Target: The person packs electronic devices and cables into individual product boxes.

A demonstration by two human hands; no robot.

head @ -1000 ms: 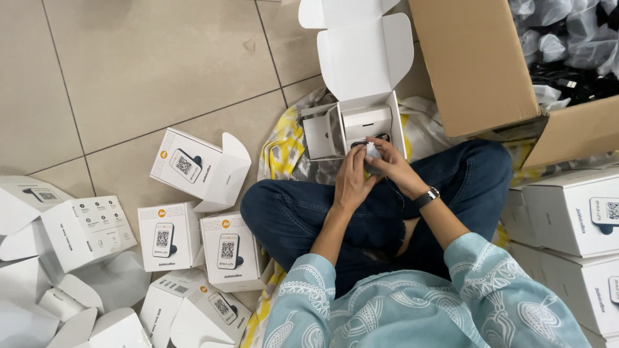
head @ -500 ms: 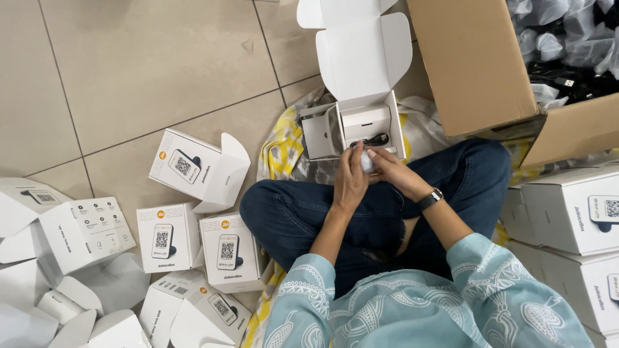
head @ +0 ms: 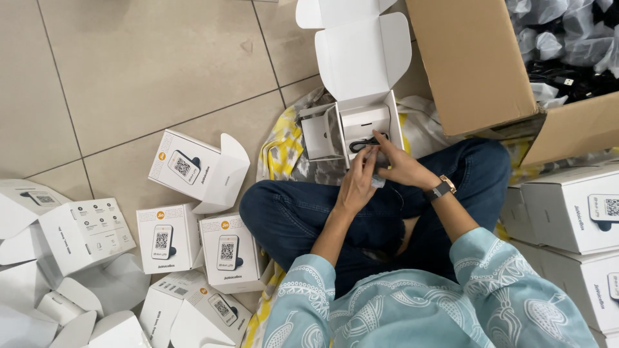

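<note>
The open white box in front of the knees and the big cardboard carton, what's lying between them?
In the head view, crumpled pale cloth or plastic lies on the floor between the open white box and the cardboard carton; nothing else shows there.

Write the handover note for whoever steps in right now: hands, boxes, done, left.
Left hand and right hand meet at the front edge of the open white box, pinching something small; what it is cannot be told. A black cable lies inside the box, lid up. Closed white boxes stand on the floor to the left. The open box is not yet closed.
</note>
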